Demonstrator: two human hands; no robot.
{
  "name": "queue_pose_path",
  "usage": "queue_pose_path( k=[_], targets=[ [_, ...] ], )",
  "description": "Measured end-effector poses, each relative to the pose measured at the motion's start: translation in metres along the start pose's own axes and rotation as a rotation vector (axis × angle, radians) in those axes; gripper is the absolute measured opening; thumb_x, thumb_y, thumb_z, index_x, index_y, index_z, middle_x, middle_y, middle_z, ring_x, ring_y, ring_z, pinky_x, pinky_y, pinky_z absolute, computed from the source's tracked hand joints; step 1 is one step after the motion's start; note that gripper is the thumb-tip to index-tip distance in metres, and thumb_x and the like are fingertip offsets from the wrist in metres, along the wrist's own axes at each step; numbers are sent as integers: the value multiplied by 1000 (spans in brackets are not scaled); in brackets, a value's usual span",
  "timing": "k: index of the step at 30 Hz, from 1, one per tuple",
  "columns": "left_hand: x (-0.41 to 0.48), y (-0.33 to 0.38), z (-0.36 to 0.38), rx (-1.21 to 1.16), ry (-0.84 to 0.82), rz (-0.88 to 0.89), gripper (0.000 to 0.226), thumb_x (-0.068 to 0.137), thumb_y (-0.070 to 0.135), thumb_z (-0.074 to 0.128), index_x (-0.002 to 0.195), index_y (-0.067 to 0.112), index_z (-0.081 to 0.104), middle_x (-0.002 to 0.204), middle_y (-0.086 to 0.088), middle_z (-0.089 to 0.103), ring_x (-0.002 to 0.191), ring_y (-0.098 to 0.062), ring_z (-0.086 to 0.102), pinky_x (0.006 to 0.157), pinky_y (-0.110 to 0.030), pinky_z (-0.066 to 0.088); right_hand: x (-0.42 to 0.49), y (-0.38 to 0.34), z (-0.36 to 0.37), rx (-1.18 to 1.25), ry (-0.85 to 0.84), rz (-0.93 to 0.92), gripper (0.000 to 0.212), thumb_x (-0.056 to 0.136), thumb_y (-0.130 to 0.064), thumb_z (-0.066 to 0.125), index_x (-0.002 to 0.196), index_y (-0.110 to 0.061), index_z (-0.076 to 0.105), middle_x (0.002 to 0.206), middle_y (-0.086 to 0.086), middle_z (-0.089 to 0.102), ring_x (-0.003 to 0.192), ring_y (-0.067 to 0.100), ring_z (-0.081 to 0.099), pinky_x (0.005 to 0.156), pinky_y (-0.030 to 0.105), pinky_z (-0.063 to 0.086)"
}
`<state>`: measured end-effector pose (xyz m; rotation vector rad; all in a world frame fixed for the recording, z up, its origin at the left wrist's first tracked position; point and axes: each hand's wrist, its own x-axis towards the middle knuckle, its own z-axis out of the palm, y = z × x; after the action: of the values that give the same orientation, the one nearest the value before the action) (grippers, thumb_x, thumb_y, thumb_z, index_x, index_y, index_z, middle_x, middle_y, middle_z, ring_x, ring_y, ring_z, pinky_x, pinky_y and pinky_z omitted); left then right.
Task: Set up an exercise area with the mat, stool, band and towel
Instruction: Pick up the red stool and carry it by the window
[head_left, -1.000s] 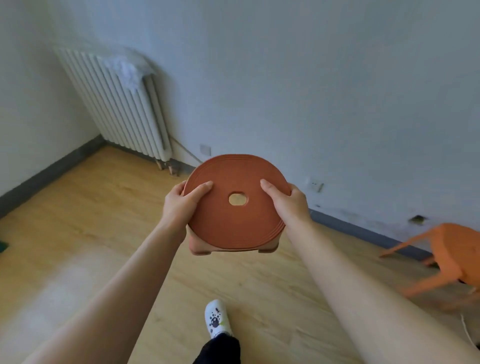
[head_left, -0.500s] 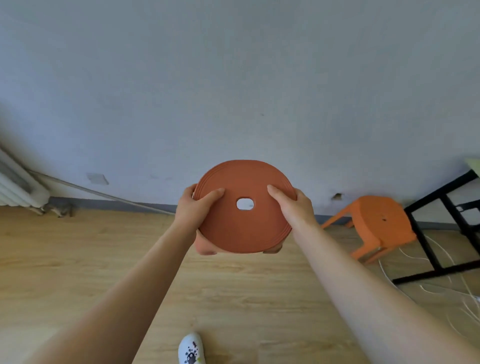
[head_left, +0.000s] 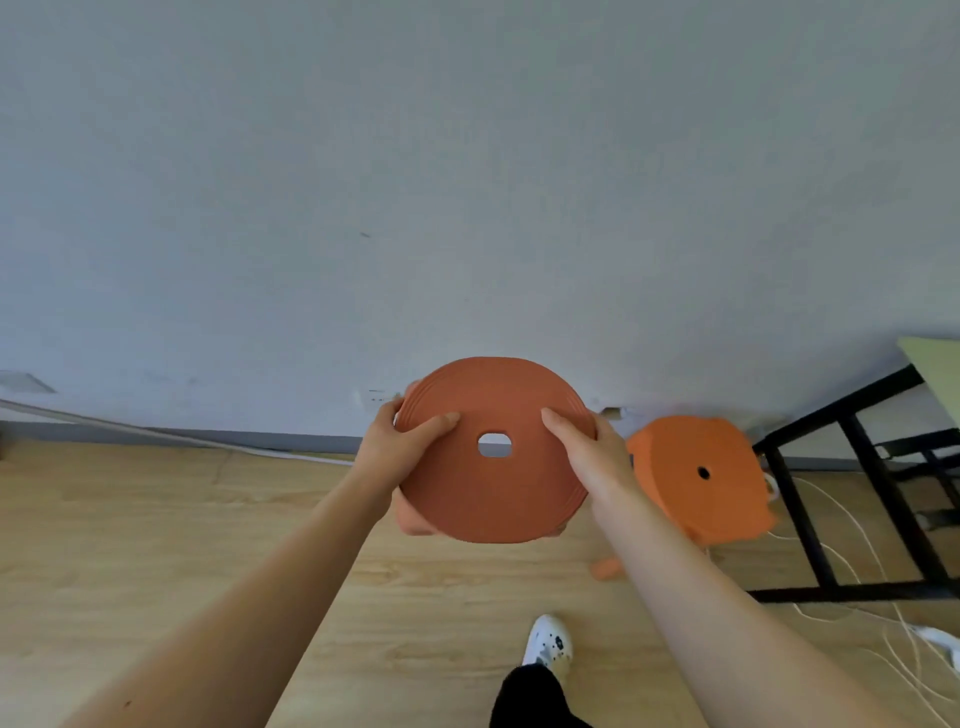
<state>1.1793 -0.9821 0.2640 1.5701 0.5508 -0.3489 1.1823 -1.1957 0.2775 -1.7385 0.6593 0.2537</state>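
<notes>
A round terracotta stool (head_left: 488, 483) with a small hole in the middle of its seat is held up in the air in front of me, seat facing me. My left hand (head_left: 402, 441) grips its left rim, thumb on the seat top. My right hand (head_left: 589, 452) grips the right rim the same way. The stool's legs are mostly hidden behind the seat. No mat, band or towel is in view.
A second, brighter orange stool (head_left: 701, 478) stands on the wooden floor (head_left: 156, 545) to the right, by the grey wall (head_left: 467, 182). A black table frame (head_left: 852, 499) and white cables (head_left: 883, 613) lie at the far right. My white shoe (head_left: 548, 642) steps forward below.
My view has swung right along the wall: the radiator has left the frame and the orange stool and black frame have come nearer. Both hands keep holding the stool.
</notes>
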Motion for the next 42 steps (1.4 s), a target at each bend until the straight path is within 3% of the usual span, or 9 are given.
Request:
queue_pose_path(
  k=[6, 11, 18, 27, 30, 32, 35, 40, 42],
  targets=[
    [71, -31, 98, -36, 48, -158, 105, 43, 55, 84, 136, 26, 44, 120, 2, 60, 104, -17, 61, 93, -41, 51, 117, 41, -53, -56, -106, 74, 62, 84, -50, 68, 138, -27, 50, 127, -6, 61, 112, 15, 59, 96, 34, 49],
    [132, -84, 135, -52, 75, -236, 106, 38, 54, 86, 134, 28, 47, 115, 4, 64, 99, -14, 64, 83, -34, 54, 187, 101, -51, -63, -144, 138, 52, 83, -51, 68, 130, -33, 56, 121, -11, 65, 107, 11, 62, 98, 37, 49],
    [230, -202, 177, -63, 46, -357, 105, 49, 42, 88, 140, 25, 39, 120, 2, 60, 100, -12, 61, 75, -26, 51, 290, 223, -25, -76, -116, 331, 97, 48, -73, 69, 136, -36, 52, 127, -10, 63, 113, 13, 62, 101, 42, 49],
    [331, -337, 208, -3, 37, -410, 97, 64, 31, 88, 144, 22, 33, 126, 0, 56, 105, -16, 59, 85, -32, 52, 388, 351, 9, -70, -104, 440, 88, 48, -76, 66, 128, -39, 57, 126, -13, 62, 113, 15, 61, 100, 44, 49],
    [352, -364, 215, 16, 45, -404, 94, 68, 27, 85, 145, 22, 32, 127, -1, 53, 104, -16, 58, 76, -26, 50, 411, 383, 17, -78, -95, 445, 77, 48, -76, 66, 116, -41, 61, 121, -13, 65, 111, 16, 62, 100, 45, 49],
    [363, -380, 220, 19, 47, -413, 92, 68, 27, 85, 144, 23, 32, 127, -1, 52, 101, -15, 57, 71, -24, 49, 424, 399, 22, -94, -84, 440, 70, 60, -71, 67, 121, -38, 60, 122, -12, 64, 112, 16, 61, 102, 44, 48],
    [376, -400, 223, 28, 46, -429, 93, 68, 30, 85, 144, 24, 33, 129, -1, 52, 104, -16, 57, 78, -28, 50, 437, 421, 28, -121, -88, 446, 52, 76, -61, 66, 122, -39, 59, 122, -11, 63, 113, 17, 60, 102, 45, 47],
    [388, -421, 227, 39, 10, -452, 96, 65, 37, 86, 145, 26, 33, 131, 0, 53, 110, -18, 57, 91, -37, 52, 446, 436, 29, -146, -81, 484, 57, 72, -65, 65, 122, -39, 57, 122, -11, 61, 114, 18, 59, 102, 45, 46],
    [391, -427, 229, 54, 1, -460, 97, 65, 38, 85, 146, 26, 32, 133, 0, 52, 111, -19, 57, 92, -37, 52, 449, 440, 30, -157, -84, 491, 76, 60, -71, 64, 127, -37, 56, 124, -12, 61, 114, 18, 59, 103, 45, 46]
  ],
)
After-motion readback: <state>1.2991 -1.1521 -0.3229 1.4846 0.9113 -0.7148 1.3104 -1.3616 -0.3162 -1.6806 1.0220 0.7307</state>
